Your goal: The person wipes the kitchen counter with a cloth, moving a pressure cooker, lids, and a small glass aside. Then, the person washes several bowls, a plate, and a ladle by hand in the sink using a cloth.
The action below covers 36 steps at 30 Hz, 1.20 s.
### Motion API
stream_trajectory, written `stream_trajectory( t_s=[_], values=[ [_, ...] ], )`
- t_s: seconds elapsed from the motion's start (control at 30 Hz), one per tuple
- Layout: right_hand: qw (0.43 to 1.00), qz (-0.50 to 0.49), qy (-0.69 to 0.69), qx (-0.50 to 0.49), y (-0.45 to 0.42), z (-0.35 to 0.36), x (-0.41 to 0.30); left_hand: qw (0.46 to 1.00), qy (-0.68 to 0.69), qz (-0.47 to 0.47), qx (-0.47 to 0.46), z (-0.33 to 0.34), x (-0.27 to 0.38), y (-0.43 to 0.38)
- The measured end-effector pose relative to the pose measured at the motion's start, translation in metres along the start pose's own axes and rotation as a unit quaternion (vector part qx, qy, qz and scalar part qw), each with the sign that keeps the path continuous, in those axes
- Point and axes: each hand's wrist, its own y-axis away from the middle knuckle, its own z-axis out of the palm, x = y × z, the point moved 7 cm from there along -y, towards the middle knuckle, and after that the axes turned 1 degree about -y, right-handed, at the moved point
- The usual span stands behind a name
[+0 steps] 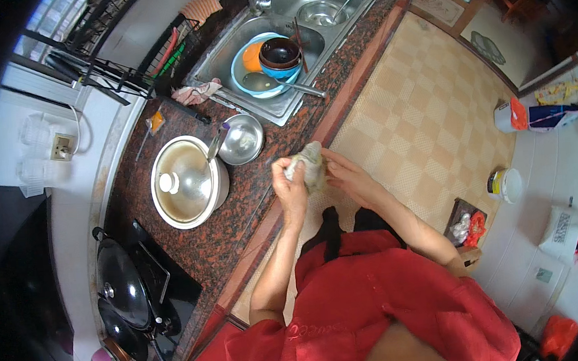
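My left hand (291,190) grips a crumpled pale cloth (311,166) just off the front edge of the speckled stone countertop (249,193). On the cloth's other side is my right hand (351,178), its fingers extended and against or very near the cloth; contact is unclear. Left of the hands, a white pot with a glass lid (188,180) stands on the counter. Beside it is a shiny metal bowl (242,139), with a utensil handle (217,142) between them.
The double steel sink (327,39) holds a blue-rimmed basin (241,78), stacked bowls (280,55), a ladle (307,87) and a metal bowl with a spoon (318,15). A black lidded wok (122,277) stands on the stove. A white bucket (510,185) is by the wall.
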Motion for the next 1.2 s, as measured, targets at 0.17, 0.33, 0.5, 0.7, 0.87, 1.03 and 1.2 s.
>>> stream_trajectory(
  t_s=[0.17, 0.33, 0.5, 0.7, 0.87, 1.03, 1.2],
  values=[
    [0.994, 0.024, 0.090, -0.063, -0.056, -0.027, -0.052, 0.972, -0.139, 0.161, 0.099, 0.007, -0.006, -0.059],
    [0.992, 0.073, 0.086, -0.059, -0.112, -0.099, -0.108, 0.856, -0.470, 0.175, 0.127, 0.023, -0.034, -0.098],
    [0.987, 0.091, 0.124, -0.056, -0.169, -0.157, -0.165, 0.822, -0.539, 0.040, 0.179, 0.033, -0.055, -0.107],
    [0.974, 0.120, 0.186, -0.052, -0.234, -0.168, -0.203, 0.804, -0.559, 0.015, 0.202, 0.047, -0.038, -0.103],
    [0.966, 0.118, 0.214, -0.085, -0.285, -0.151, -0.202, 0.800, -0.524, 0.060, 0.285, 0.044, -0.016, -0.103],
    [0.941, 0.129, 0.279, -0.138, -0.327, -0.130, -0.216, 0.801, -0.480, 0.075, 0.348, 0.042, 0.001, -0.127],
    [0.932, 0.066, 0.324, -0.150, -0.417, -0.127, -0.248, 0.820, -0.444, 0.046, 0.357, 0.050, 0.017, -0.155]
  ],
)
